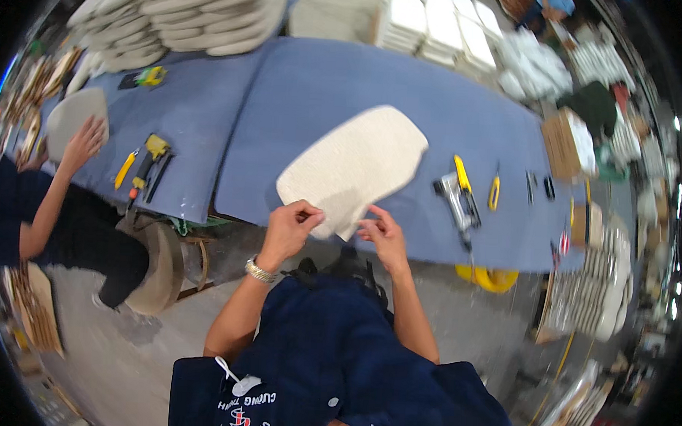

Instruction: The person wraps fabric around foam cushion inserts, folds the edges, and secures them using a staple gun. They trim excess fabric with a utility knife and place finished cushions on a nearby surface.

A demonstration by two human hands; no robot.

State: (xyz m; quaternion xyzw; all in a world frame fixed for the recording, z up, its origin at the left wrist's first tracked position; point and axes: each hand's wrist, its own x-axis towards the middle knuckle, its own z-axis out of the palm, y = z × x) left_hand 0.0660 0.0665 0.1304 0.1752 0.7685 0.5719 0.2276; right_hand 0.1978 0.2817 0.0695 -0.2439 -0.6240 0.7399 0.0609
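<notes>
A cream fabric-covered pad (359,153), shaped like a chair seat or back, lies at a slant on the blue-topped table, its near end at the front edge. My left hand (289,232), with a metal-banded watch on the wrist, pinches the fabric at the pad's near left corner. Across from it, my right hand (384,239) has its thumb and bent fingers at a loose fabric flap on the near right edge, seemingly gripping it. To the right lie a grey air staple gun (455,203), a yellow-handled tool (462,174) against it and a yellow utility knife (495,191).
At left, a co-worker's hand (84,145) rests on another pad (59,128). Near it lie a yellow-and-black staple gun (153,153) and a yellow cutter (125,170). Stacked pads (205,13) stand far left, white ones (440,23) at the back, a cardboard box (563,146) at right.
</notes>
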